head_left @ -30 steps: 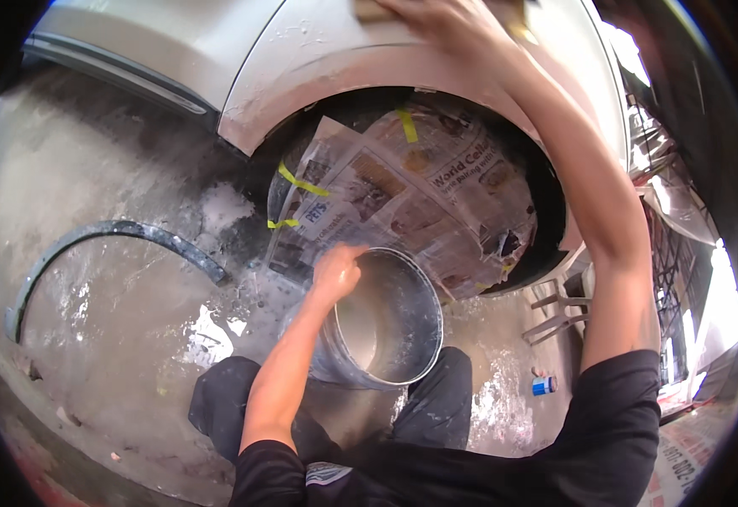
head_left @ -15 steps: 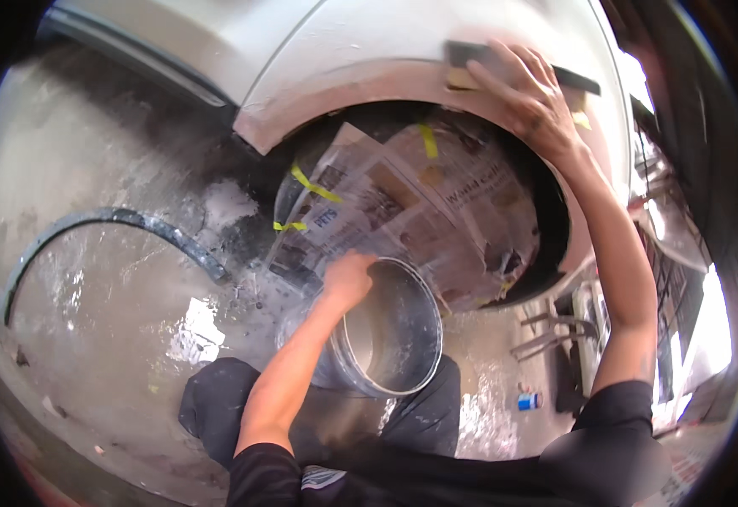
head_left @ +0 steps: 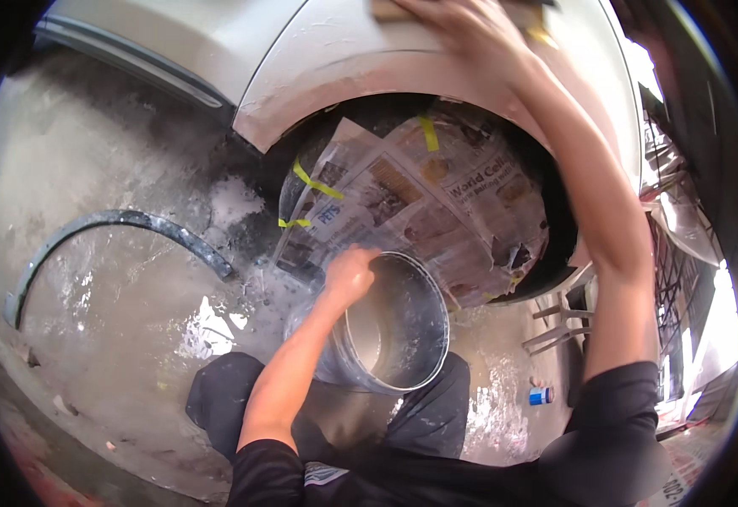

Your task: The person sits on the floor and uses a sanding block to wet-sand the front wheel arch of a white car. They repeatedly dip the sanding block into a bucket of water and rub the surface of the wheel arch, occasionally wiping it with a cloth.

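Note:
My left hand [head_left: 350, 275] is closed over the left rim of a grey, stained bucket [head_left: 424, 325]. The bucket tilts between my knees, with cloudy liquid low inside. At the top, my right hand [head_left: 470, 34] is smeared by motion and presses a long sanding block [head_left: 393, 11] against the pale car fender [head_left: 335, 72]. Only the block's ends show beside the hand. Below lies the wheel arch, its edge pinkish and worn-looking. Newspaper [head_left: 403, 198] covers the wheel, held by strips of yellow tape [head_left: 429, 133].
A dark curved strip [head_left: 115, 218] lies on the wet concrete floor at the left. Right of the bucket are a blue can [head_left: 541, 395] and a small stool-like frame [head_left: 559, 328]. A dark metal grille [head_left: 672, 253] stands at the far right.
My right hand and the sanding block have moved up and left over the fender, to the top of the picture. My left hand stays on the bucket rim.

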Motion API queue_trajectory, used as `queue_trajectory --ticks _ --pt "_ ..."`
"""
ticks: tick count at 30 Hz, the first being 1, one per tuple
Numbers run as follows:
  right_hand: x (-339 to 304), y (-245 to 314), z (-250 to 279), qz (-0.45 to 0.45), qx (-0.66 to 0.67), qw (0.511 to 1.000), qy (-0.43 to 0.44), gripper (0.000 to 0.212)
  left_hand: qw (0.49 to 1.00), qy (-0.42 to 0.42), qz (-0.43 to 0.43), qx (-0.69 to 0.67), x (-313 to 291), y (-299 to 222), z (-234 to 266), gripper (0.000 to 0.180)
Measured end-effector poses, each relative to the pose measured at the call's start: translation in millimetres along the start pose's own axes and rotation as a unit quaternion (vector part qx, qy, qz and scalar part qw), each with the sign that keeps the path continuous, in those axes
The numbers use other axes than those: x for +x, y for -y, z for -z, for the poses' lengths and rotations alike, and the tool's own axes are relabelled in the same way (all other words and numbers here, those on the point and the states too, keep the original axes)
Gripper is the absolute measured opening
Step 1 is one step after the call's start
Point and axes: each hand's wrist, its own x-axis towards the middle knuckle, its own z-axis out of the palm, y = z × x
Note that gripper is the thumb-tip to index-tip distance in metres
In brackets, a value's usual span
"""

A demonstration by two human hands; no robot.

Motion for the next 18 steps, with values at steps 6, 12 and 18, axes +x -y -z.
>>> queue_trajectory --ticks 6,12,18 --pt "-29.7 17.4 29.8 0.081 0.053 0.99 -0.102 0.06 0.999 -0.031 0.016 -0.008 -1.9 17.0 12.2 0.048" --pt "29.2 11.3 3.4 0.043 0.013 0.994 -0.099 0.046 0.999 -0.028 -0.022 -0.011 7.6 6.8 -11.7 0.049" --pt "-41.1 11.1 -0.4 0.044 -0.013 0.995 -0.09 0.062 1.0 -0.021 -0.009 0.007 2.8 16.2 6.2 0.052"
